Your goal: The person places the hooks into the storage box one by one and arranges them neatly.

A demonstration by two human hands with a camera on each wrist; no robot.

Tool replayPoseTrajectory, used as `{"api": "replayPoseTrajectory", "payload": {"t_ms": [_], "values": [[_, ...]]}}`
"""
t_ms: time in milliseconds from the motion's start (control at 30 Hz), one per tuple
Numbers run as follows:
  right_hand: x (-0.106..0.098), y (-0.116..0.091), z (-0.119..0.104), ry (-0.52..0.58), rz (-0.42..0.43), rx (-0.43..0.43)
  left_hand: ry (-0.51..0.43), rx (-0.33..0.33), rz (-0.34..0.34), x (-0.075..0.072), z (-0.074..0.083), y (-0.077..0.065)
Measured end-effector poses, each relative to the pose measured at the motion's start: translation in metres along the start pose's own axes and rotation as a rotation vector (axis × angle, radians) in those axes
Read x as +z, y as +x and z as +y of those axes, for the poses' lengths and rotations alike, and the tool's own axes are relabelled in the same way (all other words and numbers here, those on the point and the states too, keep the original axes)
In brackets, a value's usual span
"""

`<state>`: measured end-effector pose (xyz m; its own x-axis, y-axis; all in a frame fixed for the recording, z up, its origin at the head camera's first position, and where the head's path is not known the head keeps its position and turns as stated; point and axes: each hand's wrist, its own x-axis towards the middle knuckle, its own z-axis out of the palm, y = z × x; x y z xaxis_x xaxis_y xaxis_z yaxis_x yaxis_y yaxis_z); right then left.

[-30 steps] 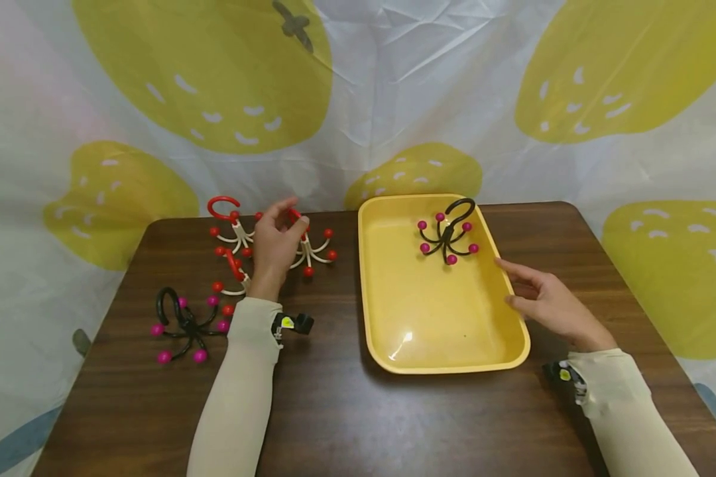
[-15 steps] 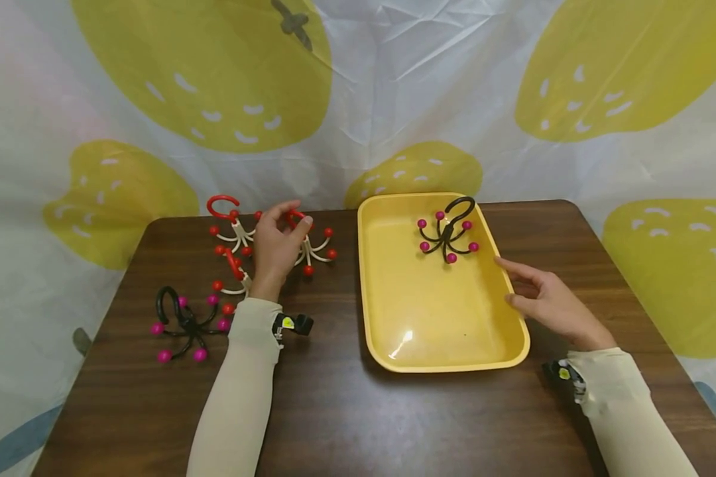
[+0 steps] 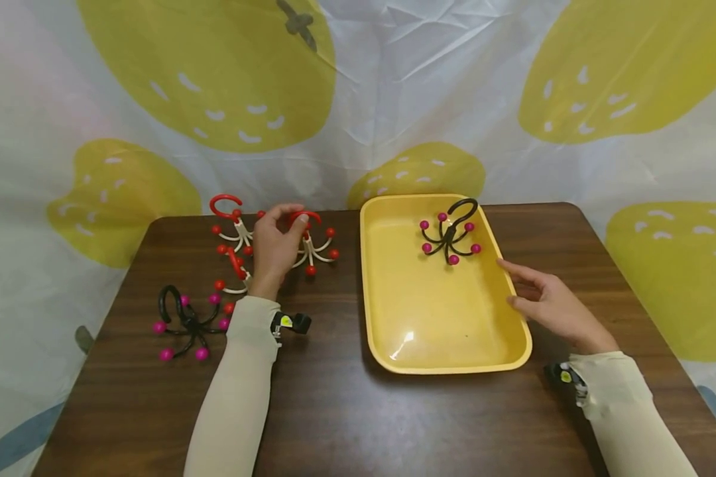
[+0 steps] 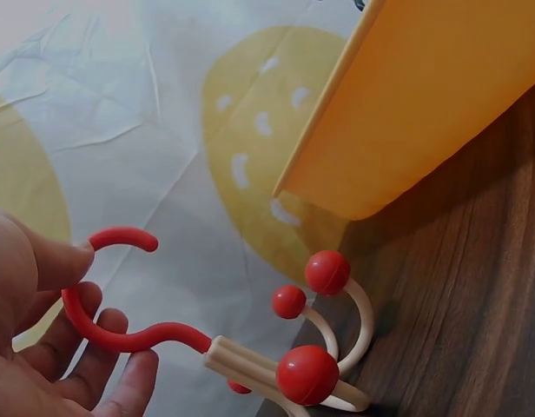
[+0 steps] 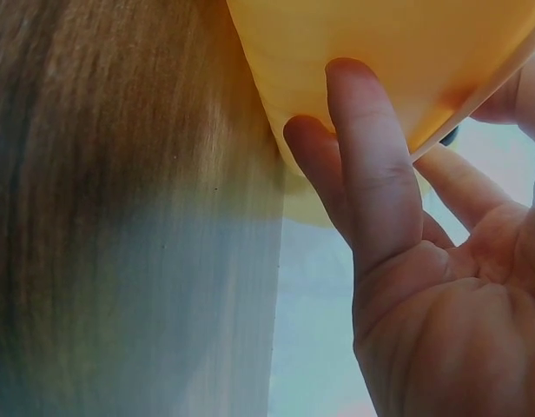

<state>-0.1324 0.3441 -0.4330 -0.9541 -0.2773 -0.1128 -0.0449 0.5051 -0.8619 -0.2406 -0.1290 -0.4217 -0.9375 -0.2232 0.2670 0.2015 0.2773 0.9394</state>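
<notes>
Thumb and fingers of a person's left hand (image 3: pixel 277 248) pinch the curved red top of a red-and-cream hook hanger (image 4: pixel 237 363), which stands at the back of a dark wood-grain table (image 3: pixel 334 411), just left of a yellow tray (image 3: pixel 417 311). Cream arms tipped with red balls spread from its stem near the tabletop; whether all of them touch the wood cannot be told.

The right hand (image 3: pixel 551 308) holds the tray's right edge, thumb at the rim and fingers pressed against the outer wall. Inside, toward the back right corner, sits a black hook hanger (image 3: pixel 449 236) with magenta balls, its hook curving up by the rim.

Beside the left hand, on its far side from the tray, are two more hangers in red and cream: a rear hanger (image 3: pixel 240 230) and a nearer hanger (image 3: pixel 235 262), the latter partly hidden by the wrist. Closer to the table's left edge lies a second black hanger (image 3: pixel 192 324), also tipped in magenta. Pale sleeves (image 3: pixel 235 391) cover both forearms. Behind the table hangs a white cloth (image 3: pixel 370 99) printed with large yellow fruit.
</notes>
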Motion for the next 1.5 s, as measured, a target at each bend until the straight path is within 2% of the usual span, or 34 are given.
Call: {"api": "replayPoseTrajectory", "payload": {"t_ms": [200,467,833,1067,1267,1500], "values": [[0.001,0.001,0.003,-0.010,0.005,0.001,-0.005,0.014,-0.018,-0.004,0.003,-0.001],[0.002,0.000,0.001,-0.020,0.016,-0.005,0.029,-0.011,-0.050,-0.008,0.008,-0.003],[0.001,0.000,0.006,-0.001,0.024,-0.046,0.007,0.020,-0.070,-0.011,0.017,-0.003],[0.002,0.001,0.006,-0.019,0.049,-0.040,-0.008,0.053,-0.095,-0.015,0.030,-0.005],[0.003,0.002,0.006,-0.029,0.065,-0.050,0.037,0.061,-0.126,-0.016,0.040,-0.007],[0.005,0.001,0.008,0.062,0.053,-0.045,0.011,0.063,-0.148,-0.016,0.052,-0.010]]}}
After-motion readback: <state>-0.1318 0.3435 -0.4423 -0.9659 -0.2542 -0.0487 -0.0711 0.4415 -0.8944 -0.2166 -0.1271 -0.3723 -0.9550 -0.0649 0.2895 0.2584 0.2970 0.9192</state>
